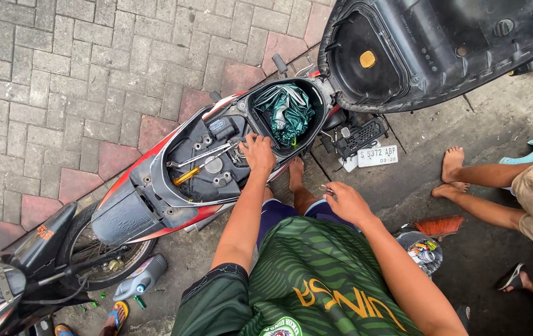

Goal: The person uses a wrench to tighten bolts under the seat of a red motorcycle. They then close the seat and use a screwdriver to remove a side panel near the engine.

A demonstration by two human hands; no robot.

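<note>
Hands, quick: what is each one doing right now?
Left hand: fingers curled, on the scooter's open compartment near the screwdriver; grip unclear.
Right hand: closed on a small metal part.

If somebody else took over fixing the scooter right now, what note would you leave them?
Left hand: resting on the rim of the scooter's open under-seat compartment, beside the spanner; not clearly gripping anything.
Right hand: held above the knee, pinching a small metal part, too small to identify.
Seat is lifted; green cloth sits in the compartment; a yellow-handled screwdriver lies on the exposed frame.
Done: seat up, rear panel opened.
Left: nothing is reassembled yet.
</note>
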